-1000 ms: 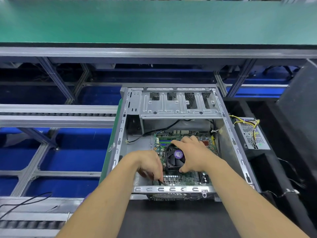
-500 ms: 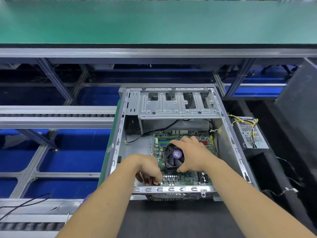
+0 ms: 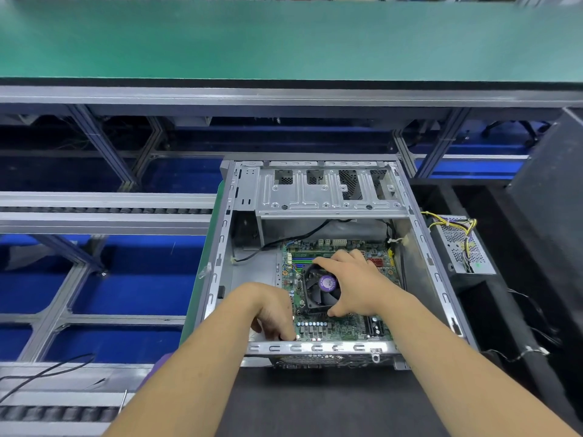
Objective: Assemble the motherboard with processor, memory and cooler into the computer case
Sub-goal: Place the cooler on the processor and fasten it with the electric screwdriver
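Hands inside open case (image 3: 422, 234): right hand (image 3: 353, 285) grips cooler (image 3: 320, 290); left hand (image 3: 274, 313), fingers curled, touches motherboard (image 3: 340, 331) edge.

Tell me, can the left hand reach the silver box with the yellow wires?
Probably not easily: the power supply sits outside the computer case, past its right wall, and the right hand lies between.

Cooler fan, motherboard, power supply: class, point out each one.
cooler fan (image 3: 328, 283): head view, purple hub label.
motherboard (image 3: 342, 331): head view, bare near edge.
power supply (image 3: 462, 247): head view, perforated top.
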